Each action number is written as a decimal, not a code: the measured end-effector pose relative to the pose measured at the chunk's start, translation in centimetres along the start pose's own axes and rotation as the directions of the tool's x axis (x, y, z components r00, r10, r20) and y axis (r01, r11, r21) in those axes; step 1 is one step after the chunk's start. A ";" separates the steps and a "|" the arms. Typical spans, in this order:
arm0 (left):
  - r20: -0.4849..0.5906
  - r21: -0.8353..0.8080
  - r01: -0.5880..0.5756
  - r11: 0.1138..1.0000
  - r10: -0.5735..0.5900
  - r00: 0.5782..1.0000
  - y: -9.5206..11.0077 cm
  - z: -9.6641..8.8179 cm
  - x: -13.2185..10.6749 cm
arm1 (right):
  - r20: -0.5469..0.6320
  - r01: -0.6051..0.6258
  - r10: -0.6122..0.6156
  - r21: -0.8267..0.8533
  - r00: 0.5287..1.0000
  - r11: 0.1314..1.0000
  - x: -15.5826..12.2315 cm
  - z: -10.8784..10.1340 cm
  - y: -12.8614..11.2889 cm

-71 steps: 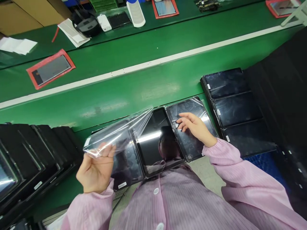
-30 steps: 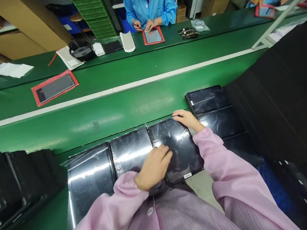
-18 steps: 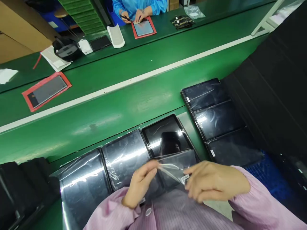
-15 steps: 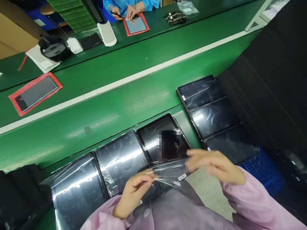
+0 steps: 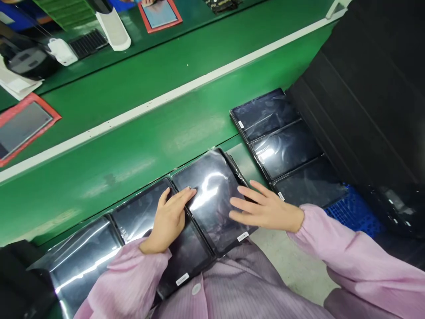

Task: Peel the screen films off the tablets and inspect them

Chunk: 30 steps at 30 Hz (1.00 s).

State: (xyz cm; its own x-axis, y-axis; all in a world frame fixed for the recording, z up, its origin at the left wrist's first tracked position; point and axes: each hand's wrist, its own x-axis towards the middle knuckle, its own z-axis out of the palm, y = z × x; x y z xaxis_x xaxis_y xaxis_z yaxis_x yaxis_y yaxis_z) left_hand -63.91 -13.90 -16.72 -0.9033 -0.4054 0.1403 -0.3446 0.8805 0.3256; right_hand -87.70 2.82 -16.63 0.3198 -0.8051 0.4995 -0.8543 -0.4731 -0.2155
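A black tablet screen (image 5: 212, 195) with a glossy clear film over it and a white label near its lower edge lies in front of me. My left hand (image 5: 171, 217) has its fingers stretched out, the fingertips at the screen's left edge. Over the right side of the same screen my right hand (image 5: 257, 208) is spread, its fingertips at or just above the film. Neither hand grips anything. Under my left hand and wrist lies a second film-covered screen (image 5: 186, 257), partly hidden. Further left is another covered screen (image 5: 86, 257), overlapped by my sleeve.
Several more black screens (image 5: 285, 150) sit in a row at the right, beside a dark cover (image 5: 372, 110). A blue crate (image 5: 355, 217) stands below. Across the green bench (image 5: 133, 155) lie red-framed screens (image 5: 26, 126), one with a co-worker's hand at the top edge.
The clear film I held in front of me now lies over the screen. Both hands have moved forward onto it and opened. The view has shifted a little.
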 end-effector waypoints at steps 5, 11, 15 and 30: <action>0.097 -0.130 0.102 0.986 -0.090 0.991 -0.3 -0.7 -0.3 | 0.145 -0.246 0.209 0.320 0.967 0.915 5.0 2.5 4.8; 0.175 -0.357 0.334 0.872 -0.289 0.941 -0.9 -1.0 0.4 | 0.264 -0.671 0.771 0.691 0.580 0.267 8.2 4.0 8.3; 0.237 -0.309 0.126 0.943 -0.052 0.970 2.1 -0.8 -1.2 | 0.458 -0.639 0.755 0.767 0.469 -0.068 6.5 2.1 7.6; -0.061 -0.522 0.852 0.023 -0.998 -0.010 -4.8 -9.8 -19.6 | 0.366 -0.973 0.906 -0.006 0.213 0.231 4.3 1.0 1.5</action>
State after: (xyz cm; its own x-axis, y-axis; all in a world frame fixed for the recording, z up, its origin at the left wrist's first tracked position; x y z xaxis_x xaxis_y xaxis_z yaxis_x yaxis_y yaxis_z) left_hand -42.07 -12.58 -11.85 0.3684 -0.8897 -0.2697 -0.6445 -0.4535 0.6156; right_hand -87.19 -1.74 -15.63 -0.5558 -0.7309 -0.3960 -0.5111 0.6761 -0.5307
